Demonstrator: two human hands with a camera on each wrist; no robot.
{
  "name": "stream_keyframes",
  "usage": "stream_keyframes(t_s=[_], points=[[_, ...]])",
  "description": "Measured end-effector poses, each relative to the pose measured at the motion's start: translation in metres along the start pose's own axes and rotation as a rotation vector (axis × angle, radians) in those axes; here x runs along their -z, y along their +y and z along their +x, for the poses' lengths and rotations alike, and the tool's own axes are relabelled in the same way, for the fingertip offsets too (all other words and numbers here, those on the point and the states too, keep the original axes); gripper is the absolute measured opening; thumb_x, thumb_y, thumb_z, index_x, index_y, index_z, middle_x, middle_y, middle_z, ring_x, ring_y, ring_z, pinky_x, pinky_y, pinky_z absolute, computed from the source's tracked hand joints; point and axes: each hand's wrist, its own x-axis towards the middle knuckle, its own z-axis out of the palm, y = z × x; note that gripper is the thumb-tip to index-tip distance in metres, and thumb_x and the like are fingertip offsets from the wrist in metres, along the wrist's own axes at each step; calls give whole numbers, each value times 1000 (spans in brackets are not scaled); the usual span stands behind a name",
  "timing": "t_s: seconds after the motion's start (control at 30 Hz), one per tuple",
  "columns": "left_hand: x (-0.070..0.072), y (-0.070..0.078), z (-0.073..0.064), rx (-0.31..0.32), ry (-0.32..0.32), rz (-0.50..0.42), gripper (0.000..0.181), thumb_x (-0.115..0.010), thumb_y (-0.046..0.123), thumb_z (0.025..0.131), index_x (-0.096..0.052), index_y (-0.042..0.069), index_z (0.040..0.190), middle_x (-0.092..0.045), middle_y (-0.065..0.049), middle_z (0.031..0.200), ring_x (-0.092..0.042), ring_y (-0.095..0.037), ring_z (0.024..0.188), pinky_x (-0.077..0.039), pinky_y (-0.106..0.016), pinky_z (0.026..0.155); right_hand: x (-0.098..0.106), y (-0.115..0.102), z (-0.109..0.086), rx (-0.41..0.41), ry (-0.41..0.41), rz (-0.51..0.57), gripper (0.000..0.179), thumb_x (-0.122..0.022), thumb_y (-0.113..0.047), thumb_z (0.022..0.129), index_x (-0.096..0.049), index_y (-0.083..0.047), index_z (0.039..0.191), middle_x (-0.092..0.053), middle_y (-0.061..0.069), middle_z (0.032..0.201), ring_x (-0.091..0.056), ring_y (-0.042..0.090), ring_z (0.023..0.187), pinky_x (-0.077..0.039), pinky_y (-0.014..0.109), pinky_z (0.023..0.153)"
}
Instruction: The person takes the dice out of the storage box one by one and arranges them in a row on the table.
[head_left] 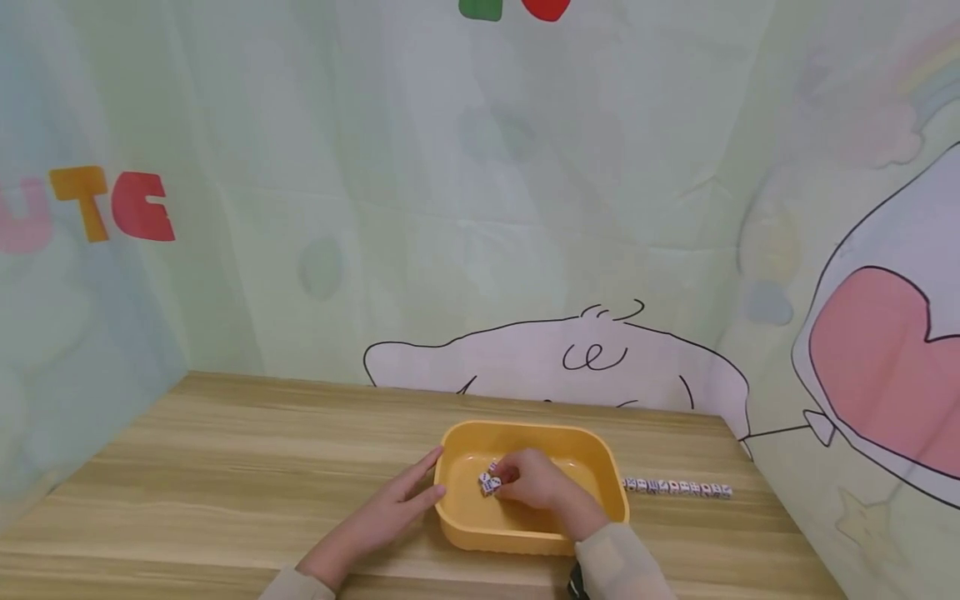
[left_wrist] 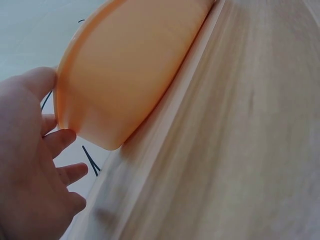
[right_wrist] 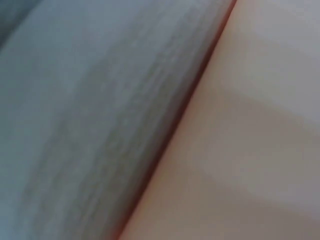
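Reaching down into a yellow-orange, round-cornered, rectangular basin with a smooth, plastic-looking wall (head_left: 510, 542), the right hand (head_left: 531, 481) bends its fingers at a small cluster of white, cube-shaped dice with dark spots (head_left: 487, 481); whether it pinches one of them cannot be told, as the hand hides its own fingertips. The cluster lies on the basin's floor, just left of that grip. The left hand (head_left: 390, 508), its fingers loosely extended and not wrapped round anything, touches the basin's end wall and rim, left of the dice. Well to the right of the right hand, outside the basin, a straight row of white dice with dark and red spots (head_left: 678, 487) runs along the light-brown, wood-grained table (head_left: 225, 483) beneath both hands.
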Motion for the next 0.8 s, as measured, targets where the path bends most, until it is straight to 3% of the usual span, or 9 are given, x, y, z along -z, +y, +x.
stream_keyframes(t_s=[0.37, 0.8], points=[[0, 1, -1, -15, 9, 20, 65, -52, 41, 98, -27, 17, 153, -25, -13, 157, -21, -42, 143, -14, -66, 112, 1, 2, 0, -21, -1, 3, 11, -74, -4, 81, -69, 1, 89, -66, 1, 80, -53, 9, 72, -47, 20, 64], [-1, 2, -2, -7, 7, 17, 66, -52, 42, 98, -26, 19, 153, -23, -13, 157, -20, -43, 143, -15, -67, 111, 15, 1, -6, 33, 73, 16, 12, -71, -9, 84, -71, -1, 93, -63, -1, 80, -53, 11, 75, -47, 23, 66]])
